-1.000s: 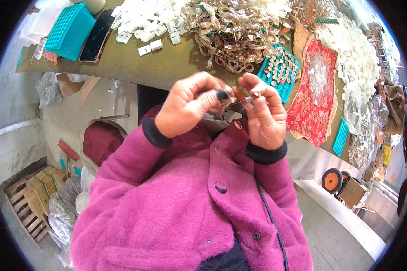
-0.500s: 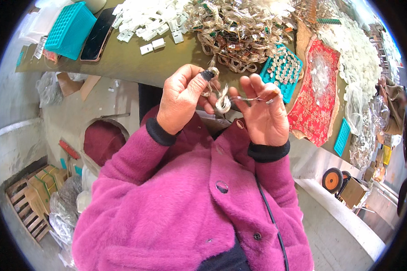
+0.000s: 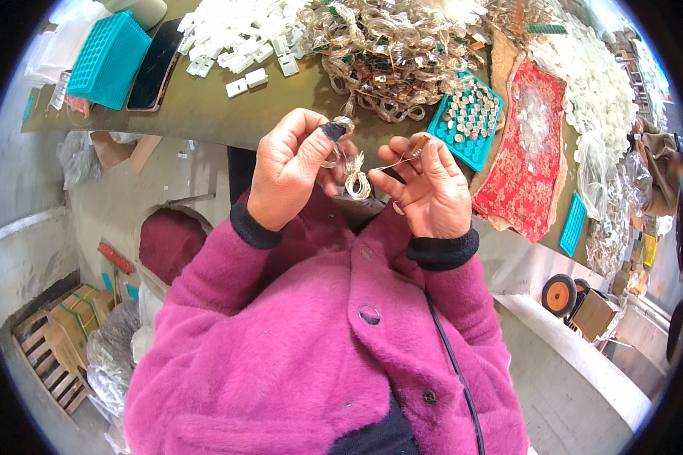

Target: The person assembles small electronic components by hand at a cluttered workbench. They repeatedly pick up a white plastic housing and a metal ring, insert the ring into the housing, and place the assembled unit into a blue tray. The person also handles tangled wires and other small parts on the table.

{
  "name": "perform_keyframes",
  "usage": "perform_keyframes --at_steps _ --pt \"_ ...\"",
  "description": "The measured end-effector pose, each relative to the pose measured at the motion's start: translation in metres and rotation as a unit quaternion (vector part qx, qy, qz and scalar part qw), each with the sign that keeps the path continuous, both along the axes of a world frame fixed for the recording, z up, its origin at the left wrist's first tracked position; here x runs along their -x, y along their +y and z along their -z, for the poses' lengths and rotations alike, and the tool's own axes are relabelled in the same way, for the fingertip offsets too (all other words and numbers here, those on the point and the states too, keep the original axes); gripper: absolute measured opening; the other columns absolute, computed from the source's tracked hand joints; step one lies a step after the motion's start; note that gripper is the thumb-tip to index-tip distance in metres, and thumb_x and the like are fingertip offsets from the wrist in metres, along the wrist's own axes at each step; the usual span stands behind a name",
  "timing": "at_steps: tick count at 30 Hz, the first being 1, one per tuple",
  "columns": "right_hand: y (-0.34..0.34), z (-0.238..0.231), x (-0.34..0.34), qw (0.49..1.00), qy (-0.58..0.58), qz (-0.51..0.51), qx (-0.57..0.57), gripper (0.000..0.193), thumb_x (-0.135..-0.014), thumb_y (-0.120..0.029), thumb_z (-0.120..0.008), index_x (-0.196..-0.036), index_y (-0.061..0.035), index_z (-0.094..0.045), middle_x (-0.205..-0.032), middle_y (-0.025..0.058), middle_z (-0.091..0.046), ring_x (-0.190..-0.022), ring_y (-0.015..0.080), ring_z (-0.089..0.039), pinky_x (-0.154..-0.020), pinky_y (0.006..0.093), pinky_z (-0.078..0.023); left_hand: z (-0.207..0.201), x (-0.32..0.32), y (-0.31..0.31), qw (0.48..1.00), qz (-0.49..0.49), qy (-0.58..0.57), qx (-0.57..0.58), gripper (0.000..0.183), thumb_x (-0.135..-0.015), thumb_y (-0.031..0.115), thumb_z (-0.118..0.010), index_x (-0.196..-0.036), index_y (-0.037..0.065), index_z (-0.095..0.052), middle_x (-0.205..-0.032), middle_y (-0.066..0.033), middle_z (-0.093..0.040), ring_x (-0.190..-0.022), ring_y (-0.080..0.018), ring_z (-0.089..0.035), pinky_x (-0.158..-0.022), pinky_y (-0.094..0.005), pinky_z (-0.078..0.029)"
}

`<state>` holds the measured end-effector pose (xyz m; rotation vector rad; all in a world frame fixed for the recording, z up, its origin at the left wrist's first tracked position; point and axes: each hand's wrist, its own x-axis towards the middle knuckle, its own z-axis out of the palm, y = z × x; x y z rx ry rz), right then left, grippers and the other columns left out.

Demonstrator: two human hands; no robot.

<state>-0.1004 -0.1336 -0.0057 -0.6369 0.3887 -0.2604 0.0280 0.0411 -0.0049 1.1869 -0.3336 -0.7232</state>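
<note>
My left hand [image 3: 284, 171], with black wrapping on the thumb, pinches a coiled bundle of thin clear wire [image 3: 357, 184] in front of the table edge. A loop of it hangs below the fingers. From the bundle a strand runs to my right hand [image 3: 439, 193], whose thumb and fingers close on a small orange-brown piece [image 3: 420, 145] at the strand's end. What this piece is, I cannot make out. Just beyond both hands lies a big heap of similar wire coils [image 3: 395, 64]. A teal tray [image 3: 474, 162] holding several round silvery cells sits beyond my right hand.
White plastic cases [image 3: 235, 34] are piled at the back, left of the coils. Farther left are a phone [image 3: 153, 68] and stacked teal trays [image 3: 110, 61]. Red floral cloth [image 3: 517, 186] covers the right side, near another teal tray [image 3: 574, 224] and a translucent heap [image 3: 607, 98].
My right hand has gone from spread fingers to pinching the small piece at the strand's end. Both hands have shifted slightly left in view, along with the scene.
</note>
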Motion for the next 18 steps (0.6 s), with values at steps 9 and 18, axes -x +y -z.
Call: perform_keyframes --at_steps 9,18 --pt "-0.0045 0.0026 0.0047 0.999 0.001 -0.012 -0.049 0.023 -0.11 -0.026 -0.053 -0.115 -0.005 -0.061 -0.117 0.0192 -0.07 -0.107 0.0341 -0.071 -0.089 0.0526 -0.063 0.0026 -0.0037 0.0089 0.999 -0.028 0.035 -0.001 0.018 -0.107 0.018 -0.054 -0.106 0.001 -0.057 -0.104 -0.0166 -0.072 -0.08 -0.0185 -0.072 -0.063 -0.0296 -0.061" --pt "-0.0052 -0.0024 0.0088 1.0 -0.007 -0.011 -0.028 0.031 -0.108 -0.026 -0.057 -0.126 -0.0014 -0.055 -0.122 0.0228 -0.067 -0.108 0.0326 -0.071 -0.088 0.047 -0.063 -0.0048 0.0033 0.0031 0.997 -0.005 0.079 0.024 0.018 -0.106 0.017 -0.057 -0.105 -0.001 -0.056 -0.11 -0.0198 -0.071 -0.086 -0.0209 -0.073 -0.068 -0.0348 -0.066"
